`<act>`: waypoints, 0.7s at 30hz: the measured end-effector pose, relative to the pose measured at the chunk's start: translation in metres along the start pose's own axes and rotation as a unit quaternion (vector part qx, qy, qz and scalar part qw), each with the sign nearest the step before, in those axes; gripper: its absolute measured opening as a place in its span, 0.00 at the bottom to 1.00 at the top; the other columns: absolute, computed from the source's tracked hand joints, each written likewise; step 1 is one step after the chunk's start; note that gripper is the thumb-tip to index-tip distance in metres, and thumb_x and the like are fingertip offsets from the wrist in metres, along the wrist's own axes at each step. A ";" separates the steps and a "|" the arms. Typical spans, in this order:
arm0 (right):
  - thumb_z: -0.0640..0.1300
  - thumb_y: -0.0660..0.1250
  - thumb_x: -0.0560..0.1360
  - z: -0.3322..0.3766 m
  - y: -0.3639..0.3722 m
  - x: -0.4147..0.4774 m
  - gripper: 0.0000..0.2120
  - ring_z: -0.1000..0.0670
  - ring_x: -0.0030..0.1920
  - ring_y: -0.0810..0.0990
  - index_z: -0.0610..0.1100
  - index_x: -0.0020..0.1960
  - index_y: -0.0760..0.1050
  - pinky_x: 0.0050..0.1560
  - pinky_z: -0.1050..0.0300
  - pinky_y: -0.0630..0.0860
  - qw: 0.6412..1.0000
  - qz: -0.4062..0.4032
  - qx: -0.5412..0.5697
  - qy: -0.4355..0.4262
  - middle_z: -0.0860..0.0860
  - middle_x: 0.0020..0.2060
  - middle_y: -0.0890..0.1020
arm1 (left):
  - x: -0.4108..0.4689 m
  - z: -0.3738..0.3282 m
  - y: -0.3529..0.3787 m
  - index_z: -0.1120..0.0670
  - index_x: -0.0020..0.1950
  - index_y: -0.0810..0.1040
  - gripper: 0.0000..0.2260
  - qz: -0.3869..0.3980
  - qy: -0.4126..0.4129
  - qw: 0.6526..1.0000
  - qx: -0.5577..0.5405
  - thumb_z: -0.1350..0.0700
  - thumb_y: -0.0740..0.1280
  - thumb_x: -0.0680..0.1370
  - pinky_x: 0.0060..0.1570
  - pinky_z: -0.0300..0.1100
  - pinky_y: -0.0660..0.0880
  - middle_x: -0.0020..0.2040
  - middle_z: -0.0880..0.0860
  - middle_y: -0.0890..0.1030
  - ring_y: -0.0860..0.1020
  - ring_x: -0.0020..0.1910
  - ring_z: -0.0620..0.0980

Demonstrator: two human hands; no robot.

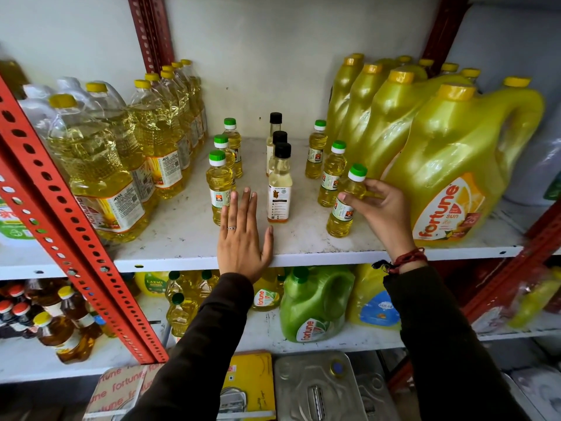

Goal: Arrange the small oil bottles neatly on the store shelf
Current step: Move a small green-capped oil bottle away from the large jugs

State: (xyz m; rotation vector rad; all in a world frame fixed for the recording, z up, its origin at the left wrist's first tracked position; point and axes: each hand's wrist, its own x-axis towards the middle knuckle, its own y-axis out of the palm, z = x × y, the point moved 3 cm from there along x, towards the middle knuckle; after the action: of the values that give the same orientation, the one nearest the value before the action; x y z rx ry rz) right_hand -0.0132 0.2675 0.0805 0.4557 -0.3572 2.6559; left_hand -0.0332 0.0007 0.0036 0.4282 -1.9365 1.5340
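Note:
Small oil bottles stand in three rows on the white shelf (303,238). The left row has three green-capped yellow bottles, the front one (217,180) just beyond my left hand's fingertips. The middle row holds three black-capped pale bottles, front one (280,189). In the right row the front green-capped bottle (344,208) is gripped at its shoulder by my right hand (379,208); two more (332,174) stand behind it. My left hand (243,238) lies flat and open on the shelf between the left and middle rows.
Large clear oil bottles (100,171) crowd the shelf's left side, and big yellow jugs (455,165) fill the right, close to my right hand. A red perforated upright (60,208) slants across the left. Lower shelves carry more oil containers and tins.

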 end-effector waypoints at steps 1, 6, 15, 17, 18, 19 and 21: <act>0.43 0.82 0.66 0.001 -0.003 -0.004 0.20 0.70 0.40 0.82 0.51 0.56 0.81 0.38 0.74 0.76 1.000 0.001 -0.001 0.000 0.63 0.46 0.83 | 0.000 0.000 0.000 0.58 0.84 0.51 0.34 -0.002 0.001 1.000 -0.001 0.42 0.53 0.83 0.82 0.48 0.37 0.85 0.57 0.50 0.47 0.84 0.56; 0.45 0.82 0.66 0.003 -0.014 -0.018 0.22 0.67 0.43 0.84 0.48 0.59 0.82 0.40 0.72 0.77 1.000 0.006 -0.016 0.002 0.59 0.48 0.86 | 0.000 0.000 0.000 0.58 0.84 0.51 0.34 -0.005 -0.001 1.000 -0.001 0.42 0.51 0.83 0.82 0.47 0.37 0.85 0.58 0.51 0.47 0.84 0.56; 0.47 0.82 0.65 0.010 -0.017 -0.024 0.22 0.63 0.46 0.85 0.52 0.58 0.82 0.42 0.71 0.79 0.999 0.014 -0.036 0.002 0.60 0.49 0.86 | 0.000 0.000 0.000 0.58 0.85 0.50 0.34 0.004 -0.004 1.000 -0.001 0.41 0.50 0.83 0.82 0.49 0.39 0.85 0.57 0.50 0.46 0.84 0.56; 0.47 0.82 0.65 0.012 -0.017 -0.024 0.21 0.61 0.48 0.86 0.53 0.57 0.82 0.42 0.71 0.79 0.999 0.014 -0.040 0.004 0.60 0.49 0.86 | 0.000 0.000 0.000 0.58 0.85 0.50 0.34 0.004 -0.004 1.000 -0.003 0.41 0.50 0.83 0.82 0.49 0.39 0.85 0.57 0.50 0.46 0.84 0.56; 0.47 0.82 0.65 0.012 -0.018 -0.025 0.21 0.61 0.48 0.86 0.53 0.57 0.82 0.41 0.71 0.79 0.999 0.014 -0.042 0.006 0.60 0.49 0.86 | 0.000 0.001 0.000 0.58 0.85 0.50 0.34 0.004 -0.004 1.000 -0.004 0.41 0.51 0.83 0.82 0.48 0.38 0.85 0.57 0.50 0.46 0.84 0.56; 0.47 0.82 0.65 0.012 -0.018 -0.025 0.22 0.60 0.48 0.86 0.51 0.57 0.82 0.41 0.71 0.79 0.999 0.013 -0.044 0.007 0.58 0.49 0.87 | 0.000 0.001 0.000 0.58 0.85 0.50 0.34 0.003 -0.004 1.000 -0.006 0.41 0.51 0.83 0.82 0.48 0.38 0.85 0.57 0.50 0.46 0.84 0.56; 0.47 0.82 0.65 0.013 -0.019 -0.026 0.23 0.60 0.47 0.87 0.48 0.59 0.83 0.41 0.70 0.79 0.999 0.010 -0.048 0.006 0.56 0.49 0.87 | 0.000 0.001 0.000 0.58 0.84 0.51 0.34 0.001 -0.003 1.000 -0.009 0.41 0.51 0.83 0.82 0.48 0.38 0.85 0.57 0.51 0.47 0.84 0.56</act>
State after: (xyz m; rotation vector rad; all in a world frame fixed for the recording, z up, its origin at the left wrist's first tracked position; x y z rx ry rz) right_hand 0.0209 0.2706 0.0856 0.4079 -0.4850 2.6457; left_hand -0.0331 -0.0002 0.0037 0.4233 -1.9546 1.5168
